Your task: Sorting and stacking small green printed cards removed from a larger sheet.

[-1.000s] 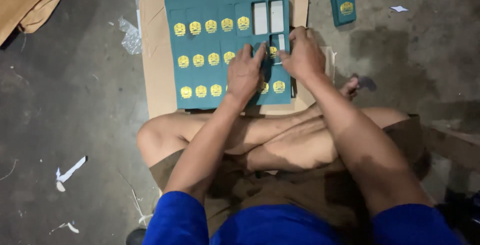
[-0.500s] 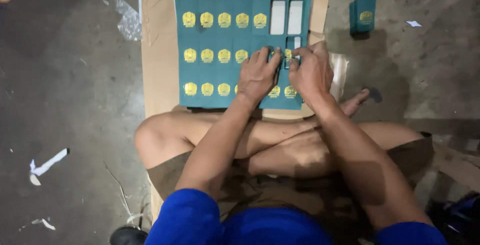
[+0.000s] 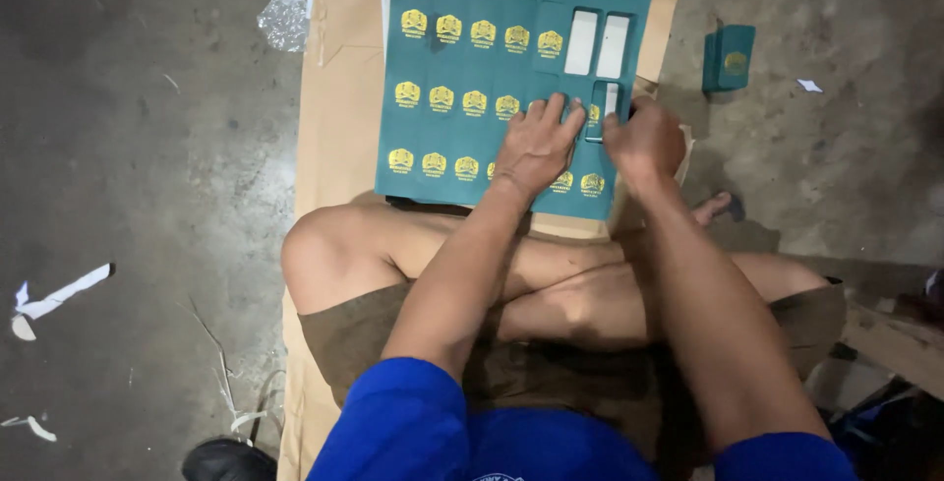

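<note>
On the brown cardboard [image 3: 339, 97], left hand [image 3: 536, 147] flat and right hand [image 3: 644, 137] grip pinching on the green sheet [image 3: 492, 73].

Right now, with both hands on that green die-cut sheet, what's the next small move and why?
Probably press the half-freed panel out with the right hand while the left hand pins the green sheet flat. Two slots above are already punched through, and the one between the hands shows a partial gap, so it looks only partly loose. Whether its edges are fully cut cannot be told.
</note>
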